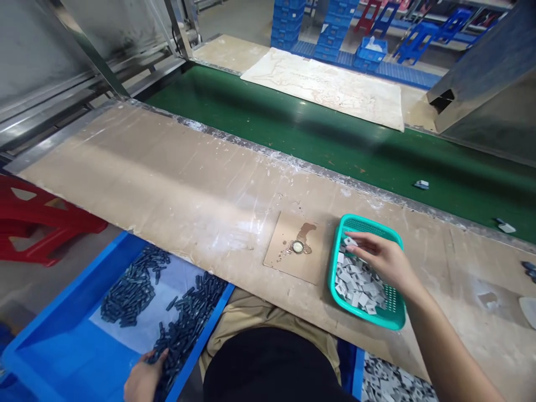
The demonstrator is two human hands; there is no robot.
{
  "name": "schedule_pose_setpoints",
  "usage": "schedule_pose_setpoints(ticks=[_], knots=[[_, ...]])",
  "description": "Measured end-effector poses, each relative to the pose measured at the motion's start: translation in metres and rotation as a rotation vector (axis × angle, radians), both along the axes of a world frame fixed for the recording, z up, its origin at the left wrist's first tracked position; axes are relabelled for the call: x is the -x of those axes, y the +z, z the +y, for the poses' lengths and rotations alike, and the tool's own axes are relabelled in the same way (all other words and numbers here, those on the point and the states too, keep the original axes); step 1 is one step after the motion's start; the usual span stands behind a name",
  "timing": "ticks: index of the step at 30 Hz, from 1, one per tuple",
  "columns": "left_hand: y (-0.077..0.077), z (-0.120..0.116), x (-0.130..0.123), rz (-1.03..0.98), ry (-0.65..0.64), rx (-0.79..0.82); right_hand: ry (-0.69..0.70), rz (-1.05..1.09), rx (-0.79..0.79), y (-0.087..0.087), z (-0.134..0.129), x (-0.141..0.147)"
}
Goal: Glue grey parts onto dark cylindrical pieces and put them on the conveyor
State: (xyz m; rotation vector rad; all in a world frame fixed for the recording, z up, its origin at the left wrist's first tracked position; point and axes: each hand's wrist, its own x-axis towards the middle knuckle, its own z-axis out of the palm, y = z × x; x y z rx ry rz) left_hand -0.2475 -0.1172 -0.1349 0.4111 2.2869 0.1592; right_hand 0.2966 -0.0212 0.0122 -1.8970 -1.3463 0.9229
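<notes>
My left hand reaches into a blue plastic tray at lower left. Its thumb and fingers close around the edge of a pile of small dark plastic pieces; which piece they grip is hidden. Over a green plastic basket, my right hand pinches a small light-grey plastic piece between its fingertips. Many similar grey pieces lie in the basket below. Left of the basket, a small round metal-rimmed container sits on a square board with a wet brown stain.
Beyond the worktable runs a green conveyor belt, bearing a small grey-and-dark part. A white sheet lies across its far side. A red stool stands at left. More grey pieces fill a bin at lower right.
</notes>
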Motion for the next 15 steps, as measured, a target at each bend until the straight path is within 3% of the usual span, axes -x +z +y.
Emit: schedule_pose_setpoints(ticks=[3,6,8,12,15], knots=[[0.011,-0.001,0.002,0.093,0.07,0.138,-0.175,0.4,0.111,0.01,-0.01,0.002],[0.023,-0.001,0.003,0.125,0.053,0.046,-0.221,0.552,0.18,0.018,-0.014,0.013],[0.029,0.001,0.0,0.103,0.103,-0.073,-0.187,0.494,0.136,0.019,-0.013,0.026],[0.032,0.014,-0.015,-0.187,0.38,-0.383,-0.018,0.203,-0.019,0.015,-0.002,0.058],[0.028,0.022,-0.024,-0.327,0.485,-0.429,0.085,-0.094,-0.112,0.009,0.008,0.078]])
